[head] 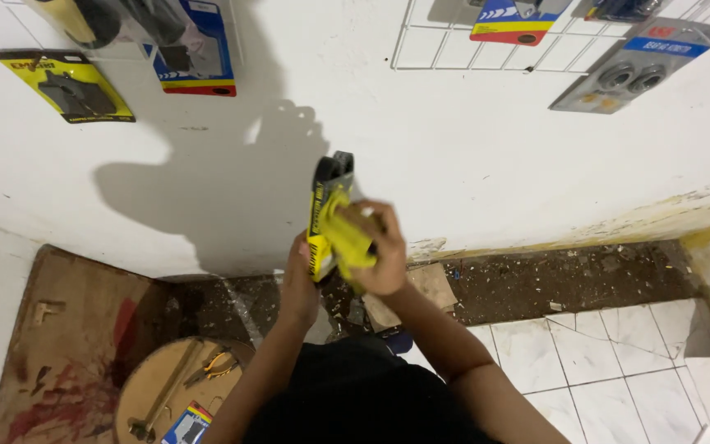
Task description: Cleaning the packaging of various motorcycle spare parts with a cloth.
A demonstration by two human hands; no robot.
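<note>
The right hand [380, 251] is curled shut around a yellow blister-card package [334, 226], fingers wrapped over its front face near the middle of the frame, raised before the white wall [486, 164]. The left hand [299, 279] closes on the same package from the left and below, gripping the lower edge of the card; its fingertips are hidden behind the card. The package stands roughly upright, tilted slightly, with a dark grey part [334, 168] showing at its top end, above both hands. In my judgement the hands are working the card apart or twisting it, and this is best done with the left hand holding the card firm while the right peels along one edge, so the dark part does not drop. On the wall, upper left, hang a yellow carded pack [63, 82] and a blue-and-red carded pack [195, 49]; upper right, a wire grid rack [445, 41] carries more packs, and a grey carded pack with two round parts [634, 70] hangs beside it. Below, near left, a round wooden stool top [154, 390] bears pliers [217, 366]. Cracked white floor tiles [585, 353] lie near right, with dirt and debris [536, 279] along the wall base.
</note>
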